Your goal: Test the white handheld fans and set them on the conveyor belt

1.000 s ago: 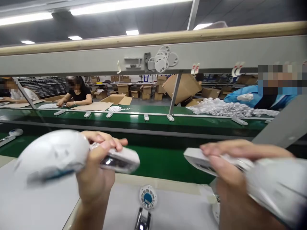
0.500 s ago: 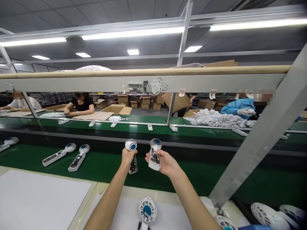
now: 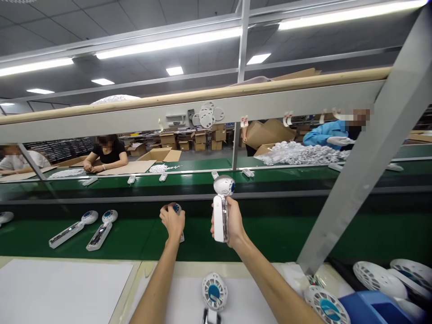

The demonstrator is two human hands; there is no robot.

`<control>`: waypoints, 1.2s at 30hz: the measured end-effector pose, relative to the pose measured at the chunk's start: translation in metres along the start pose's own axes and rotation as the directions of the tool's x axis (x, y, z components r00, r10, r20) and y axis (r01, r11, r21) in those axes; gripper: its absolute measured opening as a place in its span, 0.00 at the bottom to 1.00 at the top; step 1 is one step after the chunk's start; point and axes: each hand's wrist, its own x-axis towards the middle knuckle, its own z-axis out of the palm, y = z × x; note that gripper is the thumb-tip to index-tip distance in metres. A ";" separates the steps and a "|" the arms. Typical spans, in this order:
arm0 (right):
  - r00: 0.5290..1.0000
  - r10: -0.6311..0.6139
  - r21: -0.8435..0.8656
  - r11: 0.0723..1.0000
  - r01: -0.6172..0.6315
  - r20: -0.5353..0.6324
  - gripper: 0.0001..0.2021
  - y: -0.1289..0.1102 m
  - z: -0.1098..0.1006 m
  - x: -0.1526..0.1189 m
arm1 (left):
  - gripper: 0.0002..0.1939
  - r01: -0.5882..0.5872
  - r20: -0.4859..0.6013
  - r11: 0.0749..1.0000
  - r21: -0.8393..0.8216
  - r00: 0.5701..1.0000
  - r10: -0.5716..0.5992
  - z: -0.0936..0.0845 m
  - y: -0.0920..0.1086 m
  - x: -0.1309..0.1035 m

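My right hand [image 3: 235, 223] is closed round the handle of a white handheld fan [image 3: 221, 218], held upright above the green belt with its side turned to me. Over to the left, my left hand [image 3: 173, 221] grips the head of a second handheld fan [image 3: 177, 208] at the belt; my fingers and wrist hide most of it. Another fan [image 3: 215, 291] with a blue centre lies on the white sheet between my forearms. Farther left, two fans with open handles, one [image 3: 73, 228] and another [image 3: 102, 230], rest on the belt.
A slanted metal post [image 3: 357, 148] rises at the right. Beside its foot are more fan heads [image 3: 326, 305] and a blue bin [image 3: 374, 306]. Across the upper belt [image 3: 189, 182], co-workers sit by piles of small white parts [image 3: 300, 154]. A rail [image 3: 135, 114] crosses overhead.
My right hand has raised its fan and turned it sideways. My left hand has shifted slightly left, its fan now mostly hidden behind it. The camera view has tilted.
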 end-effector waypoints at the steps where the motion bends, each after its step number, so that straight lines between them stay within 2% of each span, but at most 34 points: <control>1: 0.999 -0.034 -0.023 0.999 0.034 -0.026 0.27 0.002 0.000 0.001 | 0.20 -0.044 0.015 0.999 -0.024 0.999 0.044 -0.007 0.008 0.000; 5: 0.978 -0.185 -0.153 0.974 0.169 -0.097 0.23 0.010 -0.002 0.007 | 0.16 -0.183 0.048 0.973 -0.141 0.980 0.192 -0.034 0.036 0.000; 8: 0.941 -0.319 -0.315 0.910 0.271 -0.111 0.21 0.017 -0.007 0.014 | 0.15 -0.209 0.057 0.954 -0.216 0.972 0.226 -0.050 0.047 -0.003; 11: 0.889 -0.445 -0.520 0.787 0.332 -0.107 0.20 0.020 -0.019 0.026 | 0.14 -0.220 0.064 0.933 -0.286 0.967 0.247 -0.062 0.054 -0.006; 14: 0.861 -0.505 -0.725 0.615 0.310 -0.060 0.21 0.019 -0.038 0.042 | 0.13 -0.263 0.072 0.898 -0.352 0.949 0.306 -0.071 0.061 -0.012; 17: 0.899 -0.437 -0.881 0.435 0.186 -0.026 0.21 0.020 -0.058 0.060 | 0.12 -0.300 0.077 0.866 -0.400 0.931 0.358 -0.079 0.067 -0.018; 21: 0.961 -0.266 -0.978 0.210 -0.014 -0.071 0.17 0.020 -0.082 0.073 | 0.10 -0.322 0.065 0.830 -0.455 0.918 0.391 -0.089 0.073 -0.024; 24: 0.989 -0.136 -0.996 0.078 -0.044 -0.055 0.13 0.012 -0.094 0.072 | 0.09 -0.321 0.009 0.806 -0.498 0.927 0.375 -0.095 0.077 -0.028; 29: 0.999 0.002 -0.997 -0.062 -0.049 -0.050 0.13 0.003 -0.092 0.061 | 0.08 -0.338 -0.047 0.769 -0.543 0.926 0.373 -0.099 0.079 -0.031; 33: 0.992 -0.005 -0.983 -0.139 -0.122 -0.122 0.12 0.010 -0.083 0.057 | 0.08 -0.347 -0.049 0.759 -0.551 0.921 0.385 -0.102 0.078 -0.031; 36: 0.993 0.001 -0.981 -0.155 -0.115 -0.116 0.13 0.008 -0.079 0.054 | 0.09 -0.344 -0.056 0.759 -0.553 0.924 0.377 -0.105 0.079 -0.030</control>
